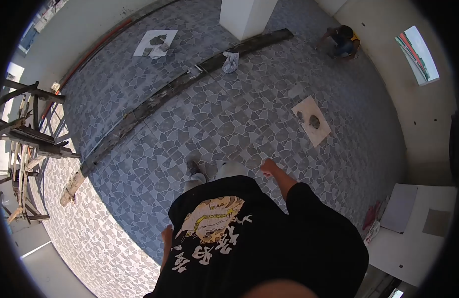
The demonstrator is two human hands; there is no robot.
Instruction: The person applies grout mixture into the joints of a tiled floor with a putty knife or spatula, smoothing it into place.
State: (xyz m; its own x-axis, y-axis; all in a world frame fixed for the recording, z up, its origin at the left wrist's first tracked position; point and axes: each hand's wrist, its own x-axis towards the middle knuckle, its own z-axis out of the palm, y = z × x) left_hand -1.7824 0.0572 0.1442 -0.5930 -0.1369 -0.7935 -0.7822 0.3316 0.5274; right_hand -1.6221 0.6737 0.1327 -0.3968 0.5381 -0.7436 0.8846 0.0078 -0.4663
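My right hand [268, 168] hangs in front of my body above the patterned tile floor [209, 119], its fingers curled in, with no object showing in it. Low at my left side, my left hand [166, 233] is partly hidden by my black shirt [269, 233], and its fingers cannot be made out. Neither hand touches anything that I can see. Nearest to my right hand on the floor is a pale board [305, 110] bearing a grey mound of what looks like mortar [314, 122].
A long wooden beam [160, 99] crosses the floor, with a pale cloth [230, 62] beside it. Beyond lies a white sheet [142, 45] with grey material. Wooden scaffolding [33, 134] stands left, a column [244, 17] ahead. Another person [342, 42] crouches by the right wall.
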